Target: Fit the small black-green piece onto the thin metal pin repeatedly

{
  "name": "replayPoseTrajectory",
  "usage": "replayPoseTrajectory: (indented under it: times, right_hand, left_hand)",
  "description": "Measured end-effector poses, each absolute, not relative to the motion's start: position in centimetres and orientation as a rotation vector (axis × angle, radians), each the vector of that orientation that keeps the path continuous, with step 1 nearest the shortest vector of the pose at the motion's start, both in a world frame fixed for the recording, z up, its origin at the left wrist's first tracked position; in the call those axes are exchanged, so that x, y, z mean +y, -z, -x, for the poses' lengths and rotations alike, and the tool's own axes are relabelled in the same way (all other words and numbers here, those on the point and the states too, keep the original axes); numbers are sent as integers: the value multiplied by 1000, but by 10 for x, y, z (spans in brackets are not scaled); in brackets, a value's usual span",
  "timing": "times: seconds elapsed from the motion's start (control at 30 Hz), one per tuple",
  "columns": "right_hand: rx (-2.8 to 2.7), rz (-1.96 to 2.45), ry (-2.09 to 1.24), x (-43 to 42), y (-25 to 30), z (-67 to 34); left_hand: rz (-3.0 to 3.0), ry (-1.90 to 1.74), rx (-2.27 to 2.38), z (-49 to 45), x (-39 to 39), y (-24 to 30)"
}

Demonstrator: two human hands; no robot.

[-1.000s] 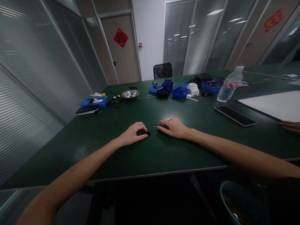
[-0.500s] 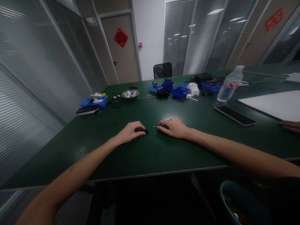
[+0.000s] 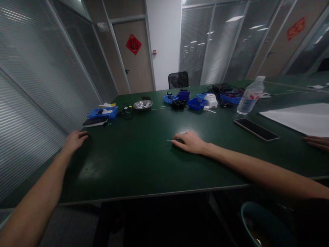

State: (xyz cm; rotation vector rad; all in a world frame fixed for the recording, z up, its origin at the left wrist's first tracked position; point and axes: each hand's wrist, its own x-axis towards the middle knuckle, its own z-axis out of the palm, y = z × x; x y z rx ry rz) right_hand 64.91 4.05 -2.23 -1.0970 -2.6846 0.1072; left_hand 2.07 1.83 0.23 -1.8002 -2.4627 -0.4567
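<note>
On the right of centre, my right hand (image 3: 189, 141) is closed around a dark-handled screwdriver (image 3: 179, 140). Its thin metal shaft points left, low over the green table (image 3: 133, 164). My left hand (image 3: 75, 140) is far off at the table's left side, near a dark notebook-like item (image 3: 95, 121). Its fingers and thumb are curled together around something small and dark, mostly hidden and hard to see against the table. The two hands are wide apart.
A blue tray (image 3: 113, 114), a metal bowl (image 3: 143, 109) and several blue bins (image 3: 197, 108) stand further back. To the right are a water bottle (image 3: 250, 97), a phone (image 3: 256, 129), a white sheet (image 3: 300, 115) and another person's hand (image 3: 317, 141). A bucket (image 3: 244, 219) is below the front edge.
My left hand has swung from the table's middle, beside the right hand, to the far left, with the small black object. My right hand stays put with the screwdriver.
</note>
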Motion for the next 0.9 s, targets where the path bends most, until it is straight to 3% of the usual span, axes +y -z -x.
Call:
replayPoseTrajectory:
  times: [0.53,0.9]
  right_hand:
    - [-2678,1081,-144,41,22,-651]
    - [-2682,1085,-140,41,22,-650]
  left_hand:
    - [1409,548,-2601,-7,-5,-2]
    - [1397,405,-2658,-15,-9,-10]
